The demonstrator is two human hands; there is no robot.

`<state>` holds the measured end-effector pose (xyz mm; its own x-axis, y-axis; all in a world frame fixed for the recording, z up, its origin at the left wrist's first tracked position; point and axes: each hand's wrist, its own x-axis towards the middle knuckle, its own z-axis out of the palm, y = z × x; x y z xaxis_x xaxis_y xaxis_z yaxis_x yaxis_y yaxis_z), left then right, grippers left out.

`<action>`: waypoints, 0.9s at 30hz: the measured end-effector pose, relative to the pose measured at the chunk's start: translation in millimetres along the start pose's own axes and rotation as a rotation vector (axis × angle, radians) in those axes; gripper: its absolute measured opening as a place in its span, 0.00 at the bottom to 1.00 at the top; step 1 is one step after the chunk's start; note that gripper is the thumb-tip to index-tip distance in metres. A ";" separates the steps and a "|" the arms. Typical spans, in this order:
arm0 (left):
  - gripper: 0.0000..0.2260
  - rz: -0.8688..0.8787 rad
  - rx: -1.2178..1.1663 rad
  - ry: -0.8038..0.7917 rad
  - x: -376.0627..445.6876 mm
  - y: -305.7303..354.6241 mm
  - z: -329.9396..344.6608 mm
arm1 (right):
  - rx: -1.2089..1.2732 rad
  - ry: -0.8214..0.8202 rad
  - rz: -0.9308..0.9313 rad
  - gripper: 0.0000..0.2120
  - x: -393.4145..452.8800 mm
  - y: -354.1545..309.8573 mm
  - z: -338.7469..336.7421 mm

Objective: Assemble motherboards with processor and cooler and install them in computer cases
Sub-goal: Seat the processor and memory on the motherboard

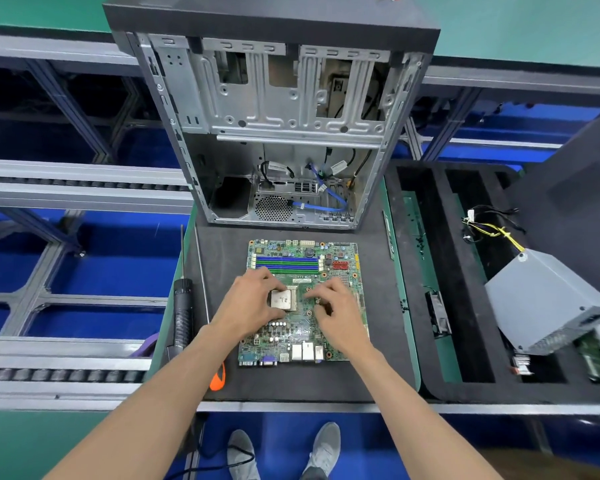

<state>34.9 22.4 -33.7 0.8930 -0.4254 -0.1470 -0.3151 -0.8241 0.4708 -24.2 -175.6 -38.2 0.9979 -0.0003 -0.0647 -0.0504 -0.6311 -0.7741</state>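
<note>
A green motherboard [291, 258] lies flat on the black mat in front of me. My left hand [248, 301] holds a square silver processor [280, 300] by its edges over the socket near the board's middle. My right hand [338, 315] rests on the board just right of the socket, fingers curled down onto it; what they touch is hidden. An open, empty computer case [278, 133] stands behind the board, with blue and black cables hanging inside.
An electric screwdriver [182, 310] lies left of the board beside a thin rod. A grey power supply [548, 303] with yellow wires sits in a black foam tray [440, 237] at the right. Conveyor rails run along the left.
</note>
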 end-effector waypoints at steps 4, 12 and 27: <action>0.25 0.000 -0.011 -0.004 4.4 1.4 1.7 | -0.039 -0.036 -0.033 0.25 1.0 4.5 3.8; 0.25 0.024 -0.005 -0.034 11.1 1.9 3.9 | -0.016 -0.127 0.038 0.33 4.5 3.0 0.6; 0.27 0.023 -0.016 -0.039 9.1 0.7 7.9 | -0.019 -0.164 0.079 0.32 5.7 3.1 -0.5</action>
<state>40.3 15.0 -41.5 0.8722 -0.4587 -0.1700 -0.3297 -0.8079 0.4885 -18.6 -177.9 -40.6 0.9707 0.0752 -0.2283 -0.1263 -0.6487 -0.7505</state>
